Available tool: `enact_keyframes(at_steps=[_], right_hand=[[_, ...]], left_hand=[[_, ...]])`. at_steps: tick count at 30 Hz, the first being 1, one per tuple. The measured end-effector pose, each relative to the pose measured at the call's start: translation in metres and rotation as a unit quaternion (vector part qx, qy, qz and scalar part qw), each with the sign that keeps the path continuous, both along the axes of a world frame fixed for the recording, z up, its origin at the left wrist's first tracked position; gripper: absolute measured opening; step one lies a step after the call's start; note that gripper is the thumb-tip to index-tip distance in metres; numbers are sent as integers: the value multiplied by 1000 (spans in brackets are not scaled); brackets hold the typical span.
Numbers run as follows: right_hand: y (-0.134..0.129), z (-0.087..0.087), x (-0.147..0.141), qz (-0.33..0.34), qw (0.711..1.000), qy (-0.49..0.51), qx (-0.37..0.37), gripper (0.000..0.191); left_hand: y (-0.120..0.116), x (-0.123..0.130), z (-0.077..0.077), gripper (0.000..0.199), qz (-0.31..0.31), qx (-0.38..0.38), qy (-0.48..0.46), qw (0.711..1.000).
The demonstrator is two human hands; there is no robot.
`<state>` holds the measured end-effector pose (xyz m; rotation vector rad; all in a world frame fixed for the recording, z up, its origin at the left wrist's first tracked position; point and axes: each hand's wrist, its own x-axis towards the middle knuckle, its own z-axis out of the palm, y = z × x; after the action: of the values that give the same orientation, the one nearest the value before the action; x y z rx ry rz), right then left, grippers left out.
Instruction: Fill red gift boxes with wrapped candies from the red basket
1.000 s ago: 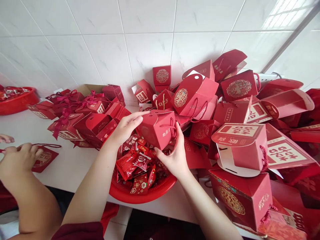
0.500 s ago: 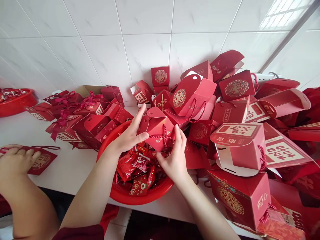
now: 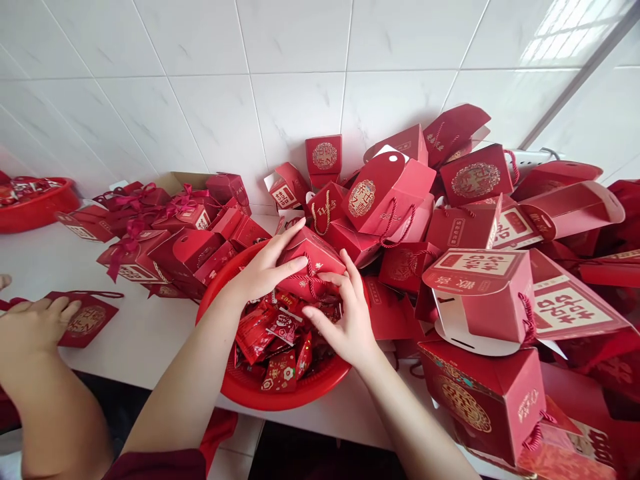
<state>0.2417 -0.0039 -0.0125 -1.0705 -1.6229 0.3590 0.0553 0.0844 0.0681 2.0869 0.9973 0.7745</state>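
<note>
Between my two hands is a small red paper gift box (image 3: 317, 253) with a twisted red cord, held above the basket. My left hand (image 3: 273, 267) grips its left side, fingers along the far face and thumb on the near face by the cord. On the right, my right hand (image 3: 347, 310) has its fingers against the box's side and cord, with the thumb apart below. The flaps now lie folded down at the top. Underneath, a red plastic basket (image 3: 280, 399) holds several red-wrapped sweets (image 3: 277, 370).
Open red boxes (image 3: 393, 193) are heaped on the right against the tiled wall (image 3: 295, 100). Boxes with ribbon bows (image 3: 135, 253) stand left of the basket. Another person's hand (image 3: 35, 327) rests on a red box (image 3: 90, 320) at far left, near a second basket (image 3: 45, 213).
The round-ended flap that stood up on the box is now folded down, and the box has turned slightly. My right fingers have curled in towards the cord.
</note>
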Motion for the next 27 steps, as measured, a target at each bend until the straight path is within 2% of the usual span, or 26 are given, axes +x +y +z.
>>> enact_keyframes(at_steps=[2,4,6,9,12,14,17,21,23,25,27], right_hand=[[2,-2,-1,-21,1000,-12,-2,22],[3,-6,-3,-41,998,-51,11,6],[4,-8,-4,-50,995,-76,36,6],[4,-7,-1,-56,994,-64,61,6],[4,2,9,-46,998,-16,37,7],[0,10,18,-36,999,22,14,7],[-14,22,30,-21,999,31,7,13],[-35,28,39,64,994,21,-83,23],[-39,27,39,86,986,16,-143,23],[-38,22,37,65,981,12,-181,23],[-33,17,33,35,978,36,-203,18]], left_hand=[[1,-3,1,77,4,14,36,999],[3,-7,0,76,15,24,76,997],[5,-10,-1,75,42,37,107,993],[4,-11,1,75,129,50,156,978],[-6,-7,14,75,242,55,232,940],[-19,-1,24,78,287,67,274,916],[-41,8,33,84,267,85,305,910],[-58,13,26,84,174,54,314,932],[-56,8,21,73,155,21,298,942],[-47,0,19,62,158,-26,273,949],[-37,-8,19,57,157,-106,250,949]])
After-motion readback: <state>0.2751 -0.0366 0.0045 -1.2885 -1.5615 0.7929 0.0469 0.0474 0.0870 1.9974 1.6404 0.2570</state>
